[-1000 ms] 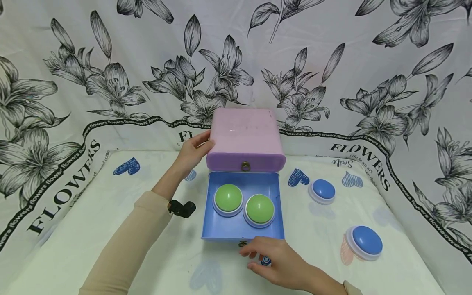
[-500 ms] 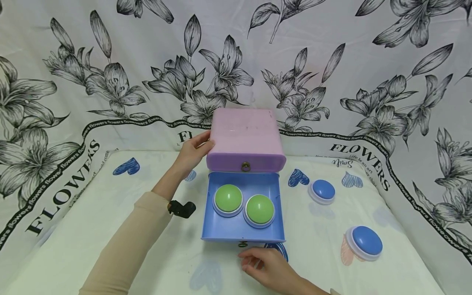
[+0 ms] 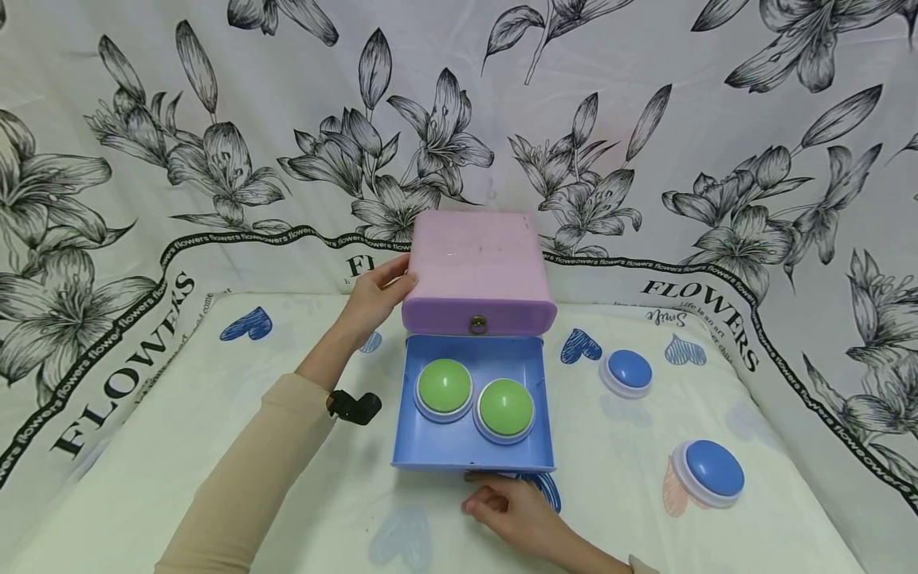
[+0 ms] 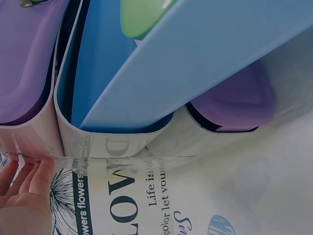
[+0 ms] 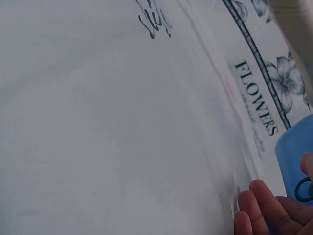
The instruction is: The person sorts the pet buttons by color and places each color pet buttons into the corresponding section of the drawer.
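Observation:
A small drawer chest (image 3: 476, 255) with a pink shell and a purple top drawer stands at the back. Its blue drawer (image 3: 469, 456) is pulled out and holds two dome push buttons with green tops (image 3: 445, 385) and white bases. My left hand (image 3: 376, 293) rests its fingers against the chest's left side; the left wrist view shows those fingers (image 4: 40, 178) fairly straight on the pink wall. My right hand (image 3: 516, 514) is at the blue drawer's front, index finger over its ring pull (image 5: 301, 190). Thumb and index finger look apart.
Two blue-topped push buttons, a farther one (image 3: 628, 370) and a nearer one (image 3: 712, 470), lie to the right on the heart-printed cloth (image 3: 315, 510). A lower purple drawer (image 4: 239, 98) shows beneath the blue one. A flower-printed curtain (image 3: 602, 48) hangs behind.
My right hand drew back a little from the drawer front, then came forward to the ring pull. The left hand, chest, drawer and push buttons have kept their places.

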The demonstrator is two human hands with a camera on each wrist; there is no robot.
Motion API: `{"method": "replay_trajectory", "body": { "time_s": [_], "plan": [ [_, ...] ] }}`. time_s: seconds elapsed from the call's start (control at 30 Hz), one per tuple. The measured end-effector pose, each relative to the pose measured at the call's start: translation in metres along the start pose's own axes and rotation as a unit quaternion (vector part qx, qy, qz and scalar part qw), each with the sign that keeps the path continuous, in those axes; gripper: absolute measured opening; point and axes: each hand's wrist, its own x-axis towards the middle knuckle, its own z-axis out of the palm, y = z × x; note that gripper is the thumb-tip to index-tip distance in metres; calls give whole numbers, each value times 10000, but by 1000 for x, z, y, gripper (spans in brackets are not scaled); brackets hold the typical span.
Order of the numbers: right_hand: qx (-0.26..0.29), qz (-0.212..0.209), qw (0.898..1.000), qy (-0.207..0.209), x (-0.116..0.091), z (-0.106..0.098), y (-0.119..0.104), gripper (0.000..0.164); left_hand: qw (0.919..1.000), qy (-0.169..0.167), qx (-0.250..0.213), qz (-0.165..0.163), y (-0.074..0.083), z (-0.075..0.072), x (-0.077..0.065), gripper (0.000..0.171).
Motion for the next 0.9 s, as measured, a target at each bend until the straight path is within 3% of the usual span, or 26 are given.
{"method": "replay_trajectory", "body": {
  "time_s": [0.17,0.5,0.67,0.9],
  "plan": [
    [673,141,9976,-87,0,1,2,33,10000,-1,-21,-8,1,0,0,56],
    [1634,974,9817,-120,2,3,-2,25,10000,21,-26,28,2,-1,-1,56],
    [1844,1269,9746,29,5,7,-4,32,10000,27,7,0,2,0,0,56],
    [1916,1275,9728,249,6,9,-8,36,10000,38,4,-1,2,0,0,56]
  ]
}}
